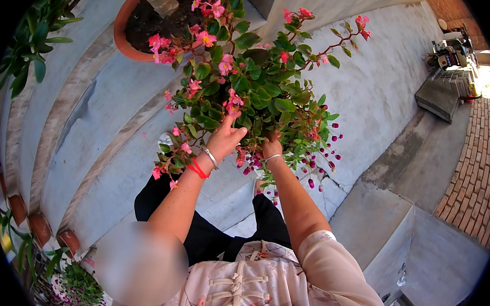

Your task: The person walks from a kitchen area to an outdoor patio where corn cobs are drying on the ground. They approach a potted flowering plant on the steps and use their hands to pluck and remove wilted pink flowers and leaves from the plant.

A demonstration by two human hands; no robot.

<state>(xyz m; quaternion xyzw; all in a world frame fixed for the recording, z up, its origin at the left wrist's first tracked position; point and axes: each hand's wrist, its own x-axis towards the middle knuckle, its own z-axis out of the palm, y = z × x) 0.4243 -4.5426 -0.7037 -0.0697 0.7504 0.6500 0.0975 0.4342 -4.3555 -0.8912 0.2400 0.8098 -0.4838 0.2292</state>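
Note:
A bushy begonia (pixel 260 92) with green leaves and pink, yellow-centred flowers fills the space in front of me. My left hand (pixel 226 139) is at its near side, thumb apart and a finger stretched up against a pink flower cluster (pixel 233 102). Just to the right, my right hand (pixel 271 147) reaches in among the leaves with its fingers curled. What those fingers hold is hidden by foliage. Small magenta, ball-shaped blooms (pixel 311 183) on thin stems hang beside my right wrist. The begonia's own pot cannot be seen under the leaves.
A terracotta pot (pixel 119 30) with soil and a thick trunk stands at the far left, by curved concrete steps (pixel 99 105). More clay pots (pixel 39 229) line the lower left. On the right are a concrete ledge (pixel 370 217), brick paving (pixel 476 167) and a machine (pixel 452 53).

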